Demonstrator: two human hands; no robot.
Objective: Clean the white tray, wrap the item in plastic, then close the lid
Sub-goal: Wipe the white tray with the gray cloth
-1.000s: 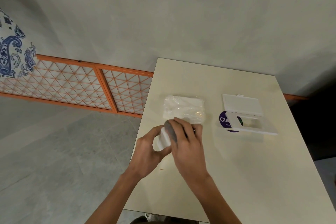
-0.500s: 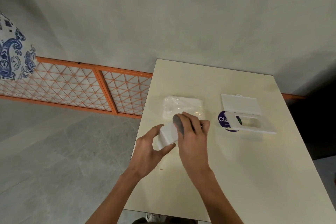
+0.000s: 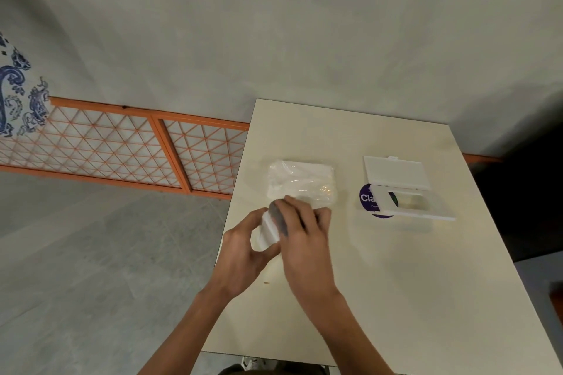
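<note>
My left hand (image 3: 243, 248) grips a small white tray (image 3: 268, 231) by its left end, near the table's left edge. My right hand (image 3: 304, 231) holds a dark grey cloth (image 3: 278, 218) pressed against the tray's top. Just beyond my hands lies a white item in crinkled clear plastic (image 3: 301, 184). To the right sits an open white case (image 3: 408, 195), its lid (image 3: 396, 173) folded back, resting partly on a round purple sticker (image 3: 367, 199).
The cream table (image 3: 396, 283) stands against a grey wall. An orange lattice panel (image 3: 122, 149) runs along the floor to the left. A small brown crumb (image 3: 266, 282) lies near my left wrist. A dark gap borders the table's right side.
My right hand with the cloth has slid slightly right and forward along the tray, then back a little. My left hand keeps its hold in the same place.
</note>
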